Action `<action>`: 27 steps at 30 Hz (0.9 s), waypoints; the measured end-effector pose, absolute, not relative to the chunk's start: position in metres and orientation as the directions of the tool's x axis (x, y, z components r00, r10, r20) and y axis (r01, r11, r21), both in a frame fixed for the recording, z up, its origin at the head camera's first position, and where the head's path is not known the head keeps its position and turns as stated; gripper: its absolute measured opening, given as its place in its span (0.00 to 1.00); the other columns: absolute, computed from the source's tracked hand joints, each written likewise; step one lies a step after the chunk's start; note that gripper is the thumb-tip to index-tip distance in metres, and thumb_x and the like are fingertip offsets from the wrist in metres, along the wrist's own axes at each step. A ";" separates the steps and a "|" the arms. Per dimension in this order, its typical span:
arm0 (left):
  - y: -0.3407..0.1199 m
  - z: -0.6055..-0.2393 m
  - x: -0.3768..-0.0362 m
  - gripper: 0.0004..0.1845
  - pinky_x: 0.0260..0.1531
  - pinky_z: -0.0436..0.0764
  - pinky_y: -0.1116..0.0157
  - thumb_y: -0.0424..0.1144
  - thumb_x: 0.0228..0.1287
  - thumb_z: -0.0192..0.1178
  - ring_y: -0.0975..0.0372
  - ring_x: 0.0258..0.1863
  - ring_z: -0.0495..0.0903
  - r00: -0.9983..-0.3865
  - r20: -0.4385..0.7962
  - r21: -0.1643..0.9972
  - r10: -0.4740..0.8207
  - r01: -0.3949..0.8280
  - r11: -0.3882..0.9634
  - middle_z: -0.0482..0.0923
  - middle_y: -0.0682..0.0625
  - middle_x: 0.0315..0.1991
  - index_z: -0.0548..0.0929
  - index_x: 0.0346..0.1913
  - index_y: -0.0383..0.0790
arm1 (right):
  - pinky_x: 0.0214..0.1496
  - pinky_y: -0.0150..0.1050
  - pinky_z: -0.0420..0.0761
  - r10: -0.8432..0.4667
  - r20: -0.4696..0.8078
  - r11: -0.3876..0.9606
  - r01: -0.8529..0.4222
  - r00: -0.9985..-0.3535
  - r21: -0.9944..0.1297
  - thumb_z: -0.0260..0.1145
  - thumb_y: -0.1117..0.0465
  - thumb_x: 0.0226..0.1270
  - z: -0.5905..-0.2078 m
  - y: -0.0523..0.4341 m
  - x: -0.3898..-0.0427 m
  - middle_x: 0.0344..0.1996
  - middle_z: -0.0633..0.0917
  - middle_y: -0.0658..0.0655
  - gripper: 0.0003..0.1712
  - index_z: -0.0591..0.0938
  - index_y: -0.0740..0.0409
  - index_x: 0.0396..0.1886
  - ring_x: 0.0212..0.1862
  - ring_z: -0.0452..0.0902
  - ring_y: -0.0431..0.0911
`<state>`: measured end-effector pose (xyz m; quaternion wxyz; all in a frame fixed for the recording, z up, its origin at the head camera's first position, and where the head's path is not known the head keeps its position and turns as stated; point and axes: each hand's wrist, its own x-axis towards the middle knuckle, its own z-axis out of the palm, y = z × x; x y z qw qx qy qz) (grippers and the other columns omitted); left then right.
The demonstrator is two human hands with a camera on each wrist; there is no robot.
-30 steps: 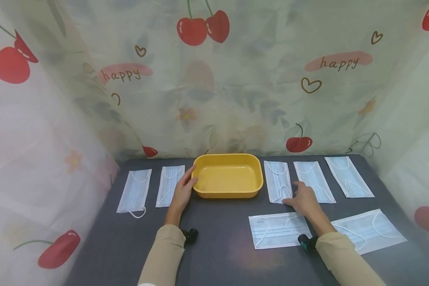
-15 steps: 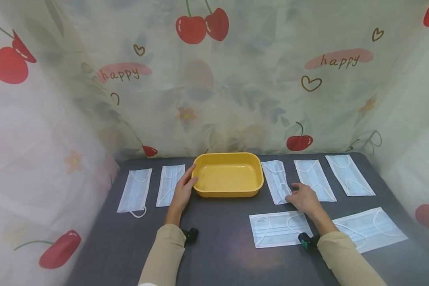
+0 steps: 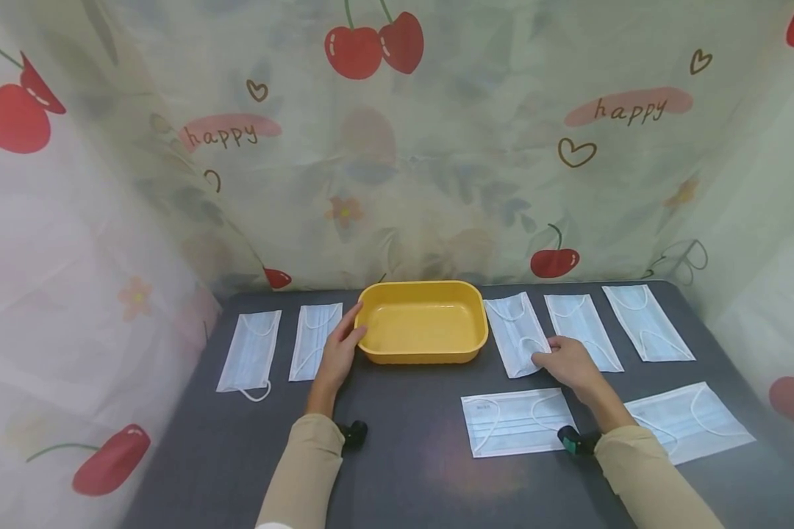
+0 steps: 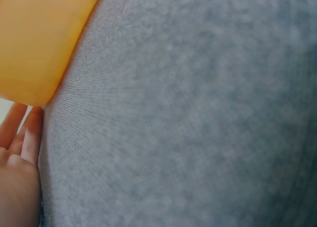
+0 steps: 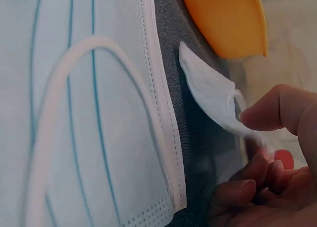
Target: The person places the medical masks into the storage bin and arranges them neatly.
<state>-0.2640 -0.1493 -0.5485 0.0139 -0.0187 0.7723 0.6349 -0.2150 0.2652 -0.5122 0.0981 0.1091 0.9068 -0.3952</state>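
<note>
The right hand (image 3: 567,363) pinches the near edge of a pale blue pleated face mask (image 3: 517,334), lifting it slightly off the dark grey felt worktop (image 3: 410,455) just right of the yellow rectangular plastic tray (image 3: 422,322). The left hand (image 3: 336,355) rests against the tray's left wall, fingers (image 4: 22,133) seemingly straight and together.

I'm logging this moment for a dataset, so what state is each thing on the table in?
Yellow tray: upright, nothing inside.
Left hand: fingers resting against the tray's left end.
Right hand: pinching the near end of a mask.
Mask beside the tray: near end lifted off the table.
Mask in front: lying flat.
Two masks left of the tray: lying flat.
</note>
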 end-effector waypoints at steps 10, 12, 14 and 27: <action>-0.150 -0.550 -0.265 0.25 0.79 0.59 0.50 0.48 0.77 0.53 0.56 0.78 0.63 -0.999 -0.039 0.982 -0.009 -0.040 0.184 0.65 0.57 0.78 0.70 0.73 0.69 | 0.45 0.37 0.88 0.120 -0.168 0.512 0.206 -0.978 -0.834 0.53 0.59 0.76 -0.512 0.263 -0.215 0.60 0.78 0.74 0.26 0.70 0.70 0.67 0.53 0.82 0.57; -0.150 -0.550 -0.265 0.25 0.79 0.59 0.50 0.48 0.77 0.53 0.56 0.78 0.64 -0.999 -0.036 0.983 -0.010 -0.037 0.182 0.65 0.56 0.77 0.70 0.73 0.68 | 0.46 0.39 0.89 0.129 -0.158 0.474 0.201 -0.979 -0.858 0.51 0.57 0.79 -0.512 0.264 -0.215 0.62 0.77 0.76 0.27 0.67 0.69 0.70 0.53 0.84 0.58; -0.149 -0.549 -0.265 0.25 0.79 0.59 0.49 0.48 0.77 0.53 0.55 0.78 0.64 -0.999 -0.031 0.983 -0.005 -0.032 0.181 0.65 0.55 0.78 0.70 0.73 0.67 | 0.46 0.40 0.89 0.150 -0.141 0.441 0.194 -0.979 -0.876 0.49 0.54 0.81 -0.511 0.264 -0.215 0.62 0.77 0.76 0.29 0.65 0.68 0.72 0.51 0.85 0.55; -0.152 -0.552 -0.266 0.24 0.79 0.59 0.49 0.51 0.76 0.54 0.56 0.78 0.64 -0.999 -0.041 0.980 -0.007 -0.042 0.193 0.66 0.57 0.77 0.70 0.73 0.70 | 0.35 0.34 0.88 0.341 -0.009 0.319 0.124 -0.940 -0.939 0.53 0.48 0.81 -0.498 0.268 -0.213 0.43 0.89 0.60 0.28 0.70 0.62 0.69 0.28 0.83 0.30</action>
